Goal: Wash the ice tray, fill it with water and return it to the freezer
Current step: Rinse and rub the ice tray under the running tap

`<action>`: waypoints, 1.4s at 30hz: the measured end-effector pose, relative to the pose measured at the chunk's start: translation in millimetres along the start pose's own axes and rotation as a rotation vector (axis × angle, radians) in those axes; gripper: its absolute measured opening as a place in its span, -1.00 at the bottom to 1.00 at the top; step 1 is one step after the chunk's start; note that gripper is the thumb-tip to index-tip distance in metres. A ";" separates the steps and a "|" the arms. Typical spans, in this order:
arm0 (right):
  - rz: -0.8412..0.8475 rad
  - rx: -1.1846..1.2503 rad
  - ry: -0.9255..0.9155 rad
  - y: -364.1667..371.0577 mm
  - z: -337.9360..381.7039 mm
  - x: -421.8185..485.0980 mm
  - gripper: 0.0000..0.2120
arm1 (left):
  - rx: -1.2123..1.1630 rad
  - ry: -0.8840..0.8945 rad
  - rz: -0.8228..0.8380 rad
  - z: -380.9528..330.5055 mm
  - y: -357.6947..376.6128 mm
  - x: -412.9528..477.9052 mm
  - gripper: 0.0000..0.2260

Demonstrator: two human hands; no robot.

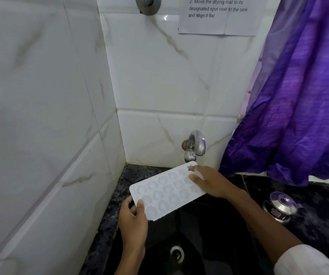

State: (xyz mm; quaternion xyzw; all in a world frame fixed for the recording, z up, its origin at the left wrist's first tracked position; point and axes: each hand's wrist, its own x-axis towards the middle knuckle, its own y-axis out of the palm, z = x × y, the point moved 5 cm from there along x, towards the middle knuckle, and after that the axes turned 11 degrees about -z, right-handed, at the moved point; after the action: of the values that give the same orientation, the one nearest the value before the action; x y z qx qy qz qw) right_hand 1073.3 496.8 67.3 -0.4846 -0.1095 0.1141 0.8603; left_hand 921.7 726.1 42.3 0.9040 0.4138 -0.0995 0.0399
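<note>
A white plastic ice tray (166, 190) with rounded pockets is held above the black sink (179, 235), its far corner under the chrome tap (195, 144). The left hand (132, 221) pinches the tray's near corner, thumb on top. The right hand (209, 182) grasps its far end, fingers spread over the pockets.

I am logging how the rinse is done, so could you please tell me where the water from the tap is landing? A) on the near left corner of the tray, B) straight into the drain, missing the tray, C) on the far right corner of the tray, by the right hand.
C: the thin stream from the tap meets the ice tray at its far right corner, beside the right hand.
</note>
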 end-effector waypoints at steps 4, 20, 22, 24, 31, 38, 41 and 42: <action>-0.099 0.235 0.042 -7.7 1.2 -5.9 -0.51 | -0.025 -0.005 -0.024 -3.2 -0.5 3.5 -0.81; -0.090 -0.031 -0.091 -1.8 2.4 -9.7 -0.58 | -0.048 -0.004 -0.040 -5.8 -1.5 7.7 -0.81; -0.053 -0.063 -0.081 -1.5 0.8 -9.3 -0.57 | -0.042 -0.001 -0.046 -3.6 -3.2 8.8 -0.79; -0.029 -0.094 -0.078 -2.7 2.4 -7.4 -0.58 | -0.045 0.001 -0.048 -1.3 -3.5 8.3 -0.80; -0.075 -0.159 -0.012 1.5 7.3 -12.6 -0.53 | -0.058 0.002 -0.051 -1.0 0.0 3.9 -0.85; -0.056 -0.126 -0.013 -0.4 5.9 -13.9 -0.53 | -0.039 0.008 -0.057 3.3 -3.6 2.5 -0.80; -0.078 -0.190 -0.010 1.9 10.4 -17.6 -0.48 | -0.043 0.008 -0.060 4.8 -2.1 -0.9 -0.84; -0.074 -0.193 -0.010 3.6 10.2 -18.9 -0.48 | -0.044 0.007 -0.064 4.8 -2.4 -1.4 -0.83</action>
State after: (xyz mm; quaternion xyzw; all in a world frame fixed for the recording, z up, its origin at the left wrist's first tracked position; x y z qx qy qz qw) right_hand 1052.0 501.2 67.9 -0.5605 -0.1420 0.0734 0.8126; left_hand 918.3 726.0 37.9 0.8895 0.4450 -0.0883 0.0553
